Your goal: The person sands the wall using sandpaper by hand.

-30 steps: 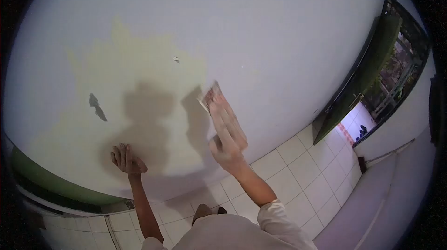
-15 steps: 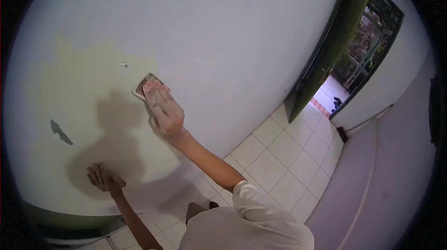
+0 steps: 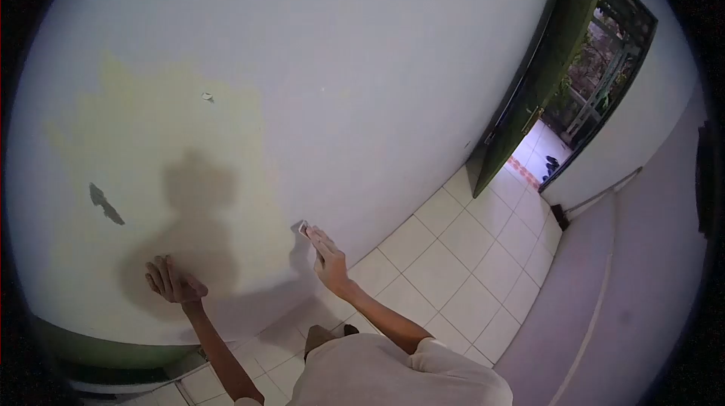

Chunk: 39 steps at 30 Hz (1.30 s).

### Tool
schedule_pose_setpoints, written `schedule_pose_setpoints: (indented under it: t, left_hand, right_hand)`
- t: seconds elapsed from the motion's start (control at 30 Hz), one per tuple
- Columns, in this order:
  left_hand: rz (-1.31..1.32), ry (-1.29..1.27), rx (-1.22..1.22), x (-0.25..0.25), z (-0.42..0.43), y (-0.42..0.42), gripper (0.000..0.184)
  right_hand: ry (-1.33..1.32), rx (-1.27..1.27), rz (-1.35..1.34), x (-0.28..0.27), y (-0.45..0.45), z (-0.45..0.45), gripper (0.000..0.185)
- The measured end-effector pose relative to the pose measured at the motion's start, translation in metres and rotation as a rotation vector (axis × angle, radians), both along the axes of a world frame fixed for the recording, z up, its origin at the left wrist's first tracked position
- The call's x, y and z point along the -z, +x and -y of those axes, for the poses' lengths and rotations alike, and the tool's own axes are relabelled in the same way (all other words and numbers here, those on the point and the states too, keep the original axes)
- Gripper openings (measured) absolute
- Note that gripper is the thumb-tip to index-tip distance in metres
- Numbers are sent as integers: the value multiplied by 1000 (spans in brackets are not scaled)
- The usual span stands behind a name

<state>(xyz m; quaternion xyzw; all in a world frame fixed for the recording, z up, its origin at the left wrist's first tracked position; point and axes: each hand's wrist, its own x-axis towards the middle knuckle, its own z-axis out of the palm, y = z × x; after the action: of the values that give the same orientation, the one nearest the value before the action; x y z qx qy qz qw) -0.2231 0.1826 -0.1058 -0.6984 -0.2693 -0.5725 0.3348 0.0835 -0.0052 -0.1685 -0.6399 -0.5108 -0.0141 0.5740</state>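
My right hand (image 3: 329,259) is closed on a small sanding block (image 3: 303,228), brown and pale-edged, held low at the wall (image 3: 362,104). Only a narrow end of the block shows past the fingers; whether it touches the wall I cannot tell. Whitish dust covers those fingers. My left hand (image 3: 175,281) is empty, fingers loosely apart, in front of the yellowish patch (image 3: 128,134) on the wall. Contact between that hand and the wall is unclear. A grey scar (image 3: 106,204) and a small white chip (image 3: 208,97) mark the patch.
A dark green door (image 3: 529,104) stands open at the right, with footwear (image 3: 551,166) outside. A long-handled broom (image 3: 560,217) leans in the corner. Pale tiles (image 3: 434,262) cover the floor. A green recess (image 3: 106,353) lies low at the left.
My right hand has moved down and to the right with the sanding block, from the edge of the yellowish patch to low on the wall. My left hand has barely moved.
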Motion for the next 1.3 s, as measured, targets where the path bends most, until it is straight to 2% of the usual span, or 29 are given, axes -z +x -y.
schedule_pose_setpoints:
  t: [0.03,0.1,0.17,0.2,0.27,0.37,0.4,0.5,0.53,0.67,0.8,0.83,0.87,0.9,0.97,1.03,1.1,1.17,1.2,1.27,1.3]
  left_hand:
    - [-2,-10,-10,1,0,0,53]
    - [-7,-27,-28,3,1,0,53]
    - [-5,-42,-50,4,2,-1,53]
    - [-3,-47,-44,3,3,-1,53]
    - [2,-53,-37,4,2,-2,54]
    - [2,-46,-20,6,-2,-4,54]
    - [7,-23,-2,6,-4,-4,55]
    - [7,-11,1,5,-2,-4,55]
    - [1,-18,-5,4,-4,-4,55]
    - [11,-41,-46,9,-6,-5,54]
    - [16,-18,4,10,-7,-7,54]
    - [11,-31,-11,10,-7,-8,54]
    - [-4,-31,0,7,-6,-9,54]
    - [-7,-35,-8,10,-8,-13,54]
    - [-19,-27,-10,17,-12,-16,54]
    - [-2,-34,-13,14,-10,-14,53]
    - [11,-40,-34,8,-7,-11,52]
    - [15,-19,-23,4,-9,-10,52]
    - [16,-2,-8,3,-9,-10,51]
    - [15,-7,-13,2,-7,-8,52]
    - [12,-8,-11,1,-7,-9,52]
  right_hand:
    - [2,-1,1,-20,-1,0,76]
    - [203,44,-6,-92,-2,-6,76]
    - [443,69,153,-152,0,-19,75]
    - [445,67,156,-179,1,-25,75]
    - [703,25,322,-222,2,-37,74]
    - [639,-95,323,-257,1,-60,73]
    - [506,-121,255,-249,0,-75,73]
    - [512,-42,393,-210,4,-98,74]
    - [552,-8,349,-198,0,-98,70]
    - [401,9,335,-112,4,-81,70]
    - [62,-51,159,-13,13,-42,69]
    - [-41,-79,-12,9,12,-28,68]
    - [-146,-108,-179,21,13,-17,67]
    - [-151,-115,-181,15,14,-14,67]
    - [-4,139,-119,-12,20,-11,66]
    - [117,245,33,-75,31,-17,66]
    - [336,246,-27,-149,31,-24,59]
    - [476,262,69,-203,32,-29,60]
    - [473,257,70,-225,31,-33,60]
    - [619,260,321,-259,30,-41,63]
    - [617,260,319,-273,25,-49,63]
